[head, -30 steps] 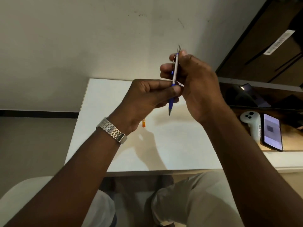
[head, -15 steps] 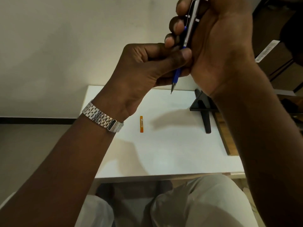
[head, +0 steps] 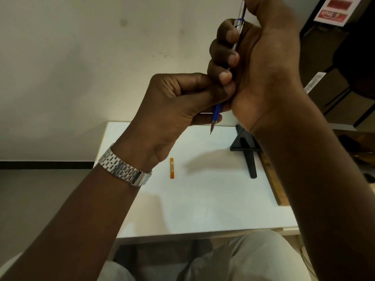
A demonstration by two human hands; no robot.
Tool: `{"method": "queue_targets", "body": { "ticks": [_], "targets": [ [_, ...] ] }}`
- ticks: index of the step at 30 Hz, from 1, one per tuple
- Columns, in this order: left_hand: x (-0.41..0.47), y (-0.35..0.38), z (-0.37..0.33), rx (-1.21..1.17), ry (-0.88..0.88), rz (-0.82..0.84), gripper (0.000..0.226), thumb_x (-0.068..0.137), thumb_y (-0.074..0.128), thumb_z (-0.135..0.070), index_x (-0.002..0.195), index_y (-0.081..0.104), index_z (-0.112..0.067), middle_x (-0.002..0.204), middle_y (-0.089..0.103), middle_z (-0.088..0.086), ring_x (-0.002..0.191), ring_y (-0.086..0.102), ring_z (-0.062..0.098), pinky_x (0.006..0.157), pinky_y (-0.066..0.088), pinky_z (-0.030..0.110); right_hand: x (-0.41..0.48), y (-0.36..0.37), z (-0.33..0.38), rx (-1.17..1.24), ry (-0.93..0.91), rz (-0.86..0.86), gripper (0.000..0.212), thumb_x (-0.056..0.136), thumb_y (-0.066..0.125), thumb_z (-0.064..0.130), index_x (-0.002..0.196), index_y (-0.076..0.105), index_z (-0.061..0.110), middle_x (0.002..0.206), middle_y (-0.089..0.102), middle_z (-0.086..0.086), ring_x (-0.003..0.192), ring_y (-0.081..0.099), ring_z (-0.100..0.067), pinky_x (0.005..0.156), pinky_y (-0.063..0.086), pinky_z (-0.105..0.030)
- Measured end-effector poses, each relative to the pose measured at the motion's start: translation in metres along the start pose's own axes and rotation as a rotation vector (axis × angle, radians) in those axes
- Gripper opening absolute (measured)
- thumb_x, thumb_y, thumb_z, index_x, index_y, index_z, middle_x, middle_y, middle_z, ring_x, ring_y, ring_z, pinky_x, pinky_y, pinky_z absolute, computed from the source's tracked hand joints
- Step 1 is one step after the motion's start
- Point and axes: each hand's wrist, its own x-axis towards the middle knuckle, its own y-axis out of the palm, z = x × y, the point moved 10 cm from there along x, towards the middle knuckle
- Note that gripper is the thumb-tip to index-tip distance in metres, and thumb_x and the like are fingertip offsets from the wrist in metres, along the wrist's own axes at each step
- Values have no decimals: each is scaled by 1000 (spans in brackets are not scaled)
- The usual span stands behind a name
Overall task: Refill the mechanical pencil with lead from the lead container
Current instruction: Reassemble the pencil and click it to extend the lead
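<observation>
A mechanical pencil (head: pixel 216 113) with a blue grip and a silver barrel is held upright, tip down, high above the white table (head: pixel 203 199). My right hand (head: pixel 261 63) wraps its fingers round the silver barrel; the pencil's top end runs out of the frame's upper edge. My left hand (head: pixel 178 106) pinches the blue lower part just above the tip. The two hands touch. A small orange lead container (head: pixel 171 168) lies flat on the table below my left wrist, untouched.
A black stand (head: pixel 246 151) sits on the table's right part, beside a wooden board edge (head: pixel 272 179). Dark shelving with red labels (head: pixel 332 11) fills the upper right. A pale wall rises behind the table. My knees are under the front edge.
Both hands have risen with the pencil, towards the camera and the frame's top. The view has tilted down, so the orange container and black stand now show fully.
</observation>
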Motion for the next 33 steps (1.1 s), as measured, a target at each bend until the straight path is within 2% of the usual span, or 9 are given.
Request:
{"method": "queue_targets", "body": {
  "ticks": [16,25,33],
  "targets": [
    [-2,-2,-2,-4,12,-20,11,93,74,-4,101,81,-9,83,83,4,81,83,23,71,64,29,8,7,0,25,22,14,57,111,26,41,65,45,15,48,35,5,41,29,-10,43,31,-16],
    [0,-2,0,-1,8,-22,12,93,75,-5,103,81,-8,84,83,4,81,83,23,72,64,30,6,8,1,35,19,46,58,111,19,45,67,45,15,54,33,3,45,30,-10,47,30,-15],
    [0,-1,-1,-4,15,-16,12,93,75,-5,102,81,-9,86,83,5,83,83,24,72,64,29,6,8,2,21,22,62,59,111,17,44,67,45,16,50,36,5,42,33,-9,47,30,-15]
  ]
}}
